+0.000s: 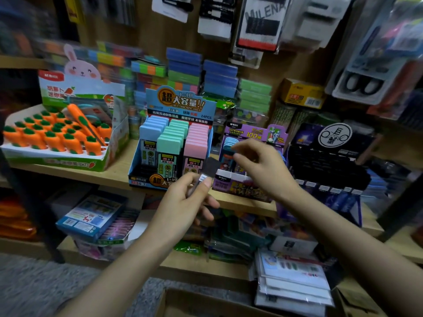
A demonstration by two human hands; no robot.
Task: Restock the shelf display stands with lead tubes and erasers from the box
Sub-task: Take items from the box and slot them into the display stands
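My left hand [187, 202] pinches a dark lead tube with a black cap [207, 170], held in front of the shelf edge. My right hand [258, 163] hovers over the purple display stand [242, 186], fingers curled with thumb and forefinger close together; whether it holds anything is unclear. To the left stands the blue display stand [142, 168] with rows of blue, green and pink lead tubes [170, 145]. A black display stand [325, 161] sits to the right. The cardboard box [183, 303] shows at the bottom edge.
A carrot eraser tray [57, 138] stands at the left of the wooden shelf [119, 172]. Stacked sticky notes and hanging packets fill the back. The lower shelf holds boxes and stacked packets [293, 277]. A dark upright post [29, 202] stands at left.
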